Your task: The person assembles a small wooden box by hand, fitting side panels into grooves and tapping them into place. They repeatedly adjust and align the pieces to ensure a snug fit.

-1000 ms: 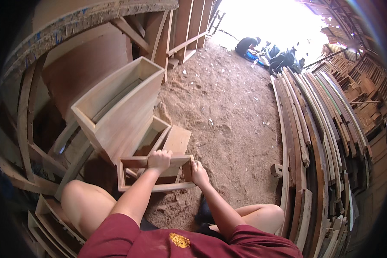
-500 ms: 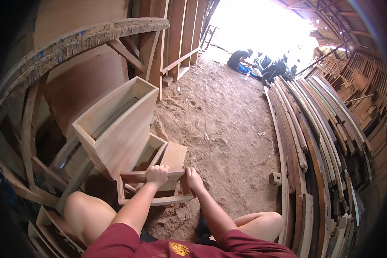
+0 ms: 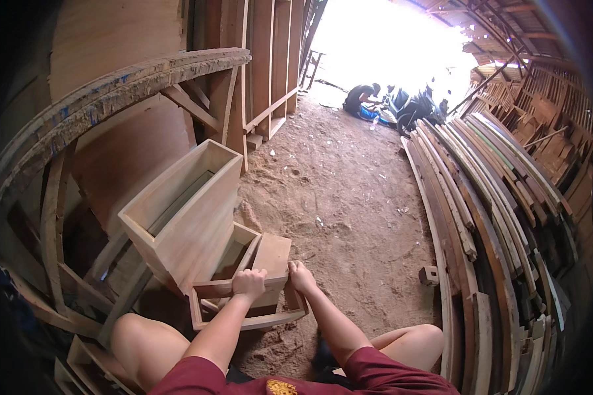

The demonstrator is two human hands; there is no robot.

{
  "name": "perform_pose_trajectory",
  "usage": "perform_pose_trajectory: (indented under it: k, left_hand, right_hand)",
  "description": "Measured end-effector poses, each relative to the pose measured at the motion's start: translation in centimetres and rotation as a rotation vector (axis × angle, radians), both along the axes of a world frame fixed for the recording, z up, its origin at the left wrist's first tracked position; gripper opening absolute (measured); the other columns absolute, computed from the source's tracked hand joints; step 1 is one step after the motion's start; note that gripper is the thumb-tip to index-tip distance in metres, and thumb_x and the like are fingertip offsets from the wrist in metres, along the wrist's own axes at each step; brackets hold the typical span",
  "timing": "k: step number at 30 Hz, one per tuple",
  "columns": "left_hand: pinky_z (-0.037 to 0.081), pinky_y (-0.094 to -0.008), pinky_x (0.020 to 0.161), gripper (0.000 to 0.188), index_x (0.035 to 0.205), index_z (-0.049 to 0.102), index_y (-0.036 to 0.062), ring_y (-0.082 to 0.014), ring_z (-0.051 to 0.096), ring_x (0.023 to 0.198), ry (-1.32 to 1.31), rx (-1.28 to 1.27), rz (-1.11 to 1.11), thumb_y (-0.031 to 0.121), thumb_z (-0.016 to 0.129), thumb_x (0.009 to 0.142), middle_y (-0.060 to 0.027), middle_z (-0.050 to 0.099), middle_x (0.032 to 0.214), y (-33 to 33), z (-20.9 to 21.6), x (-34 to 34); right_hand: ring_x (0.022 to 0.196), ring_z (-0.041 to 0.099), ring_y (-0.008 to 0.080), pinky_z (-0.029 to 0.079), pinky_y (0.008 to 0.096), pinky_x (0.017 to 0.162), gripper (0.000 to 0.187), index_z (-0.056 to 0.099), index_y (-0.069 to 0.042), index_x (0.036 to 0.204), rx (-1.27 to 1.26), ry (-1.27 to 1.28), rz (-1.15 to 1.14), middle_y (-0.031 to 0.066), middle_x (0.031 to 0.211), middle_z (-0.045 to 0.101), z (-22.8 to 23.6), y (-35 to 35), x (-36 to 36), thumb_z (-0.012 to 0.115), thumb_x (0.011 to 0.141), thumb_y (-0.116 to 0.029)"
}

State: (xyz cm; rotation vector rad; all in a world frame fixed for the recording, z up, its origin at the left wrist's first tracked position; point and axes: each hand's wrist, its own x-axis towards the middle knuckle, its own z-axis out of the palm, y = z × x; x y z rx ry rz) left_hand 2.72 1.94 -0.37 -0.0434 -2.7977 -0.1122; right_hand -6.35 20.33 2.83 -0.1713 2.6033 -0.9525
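A wooden rectangular frame (image 3: 270, 320) stands between my knees, its open middle facing up toward me. My left hand (image 3: 249, 283) is closed over the frame's upper rail. At the frame's right end my right hand (image 3: 302, 276) is closed on the corner, its fingertips partly hidden. Just beyond the hands a flat wooden board piece (image 3: 272, 253) rests by the frame. A lower open wooden box (image 3: 247, 235) lies behind it, partly covered. Left of these stands a tall, narrow wooden box (image 3: 201, 214), open at the top.
Long planks (image 3: 484, 263) lie stacked along the right, with a small block (image 3: 429, 275) beside them. A curved-looking wooden bench (image 3: 145, 69) and tall frames (image 3: 260, 72) line the left. Sandy ground (image 3: 342, 191) runs toward a seated person (image 3: 360, 100) and a motorcycle (image 3: 412, 108).
The whole scene sits slightly lower and farther right in the view, as my head has shifted. Both hands keep their places on the wooden frame.
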Motion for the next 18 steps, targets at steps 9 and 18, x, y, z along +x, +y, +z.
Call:
perform_pose_trajectory:
  k: [9, 18]
  left_hand:
    - [0.056, -0.0388, 0.061, 0.01, 0.081, 0.069, 0.0198, -0.0228, 0.072, 0.07, 0.029, 0.014, 0.006, 0.02, 0.059, 0.084, -0.0032, 0.072, 0.076, 0.0, 0.3, -0.3]
    - [0.056, -0.0396, 0.061, 0.009, 0.08, 0.069, 0.02, -0.0232, 0.072, 0.07, 0.043, 0.034, -0.009, 0.019, 0.061, 0.081, -0.0036, 0.072, 0.074, 0.2, 0.9, -0.1]
  right_hand:
    - [0.127, 0.053, 0.0452, 0.04, 0.05, 0.107, 0.061, 0.047, -0.001, 0.138, 0.063, 0.045, 0.014, 0.0307, 0.134, 0.057, -1.1, 2.4, 3.9, 0.029, 0.106, -0.05]
    - [0.12, 0.056, 0.0466, 0.044, 0.0522, 0.1, 0.053, 0.052, -0.002, 0.128, 0.017, 0.189, 0.177, 0.0313, 0.126, 0.06, -5.7, 4.6, 2.1, 0.031, 0.106, -0.045]
